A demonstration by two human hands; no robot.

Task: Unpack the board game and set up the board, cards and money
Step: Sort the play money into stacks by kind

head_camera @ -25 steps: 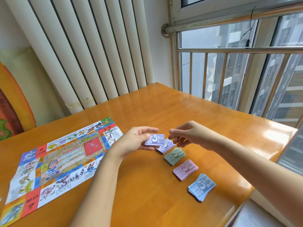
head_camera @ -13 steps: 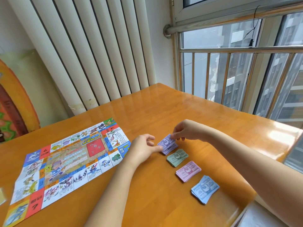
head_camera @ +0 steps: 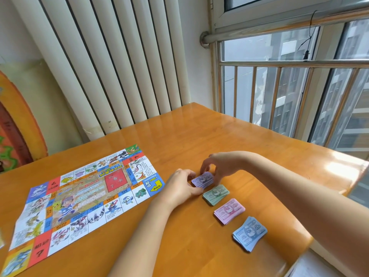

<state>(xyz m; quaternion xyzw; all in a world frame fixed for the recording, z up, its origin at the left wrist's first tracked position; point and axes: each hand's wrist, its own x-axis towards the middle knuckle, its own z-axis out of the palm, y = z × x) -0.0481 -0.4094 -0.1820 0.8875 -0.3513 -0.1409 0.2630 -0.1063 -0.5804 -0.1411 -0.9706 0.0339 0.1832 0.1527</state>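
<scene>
The purple notes (head_camera: pixel 202 180) lie on the table (head_camera: pixel 199 132) just right of frame centre, and your left hand (head_camera: pixel 179 186) and right hand (head_camera: pixel 219 166) pinch their opposite edges with curled fingers. Beside them green notes (head_camera: pixel 216 194), pink notes (head_camera: pixel 229 211) and blue notes (head_camera: pixel 249 233) trail toward the lower right; the board (head_camera: pixel 79 200) lies flat at left.

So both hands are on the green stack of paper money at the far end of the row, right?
Not green. The head view shows the left hand and right hand on the purple stack of paper money at the far end; the green stack is second.
</scene>
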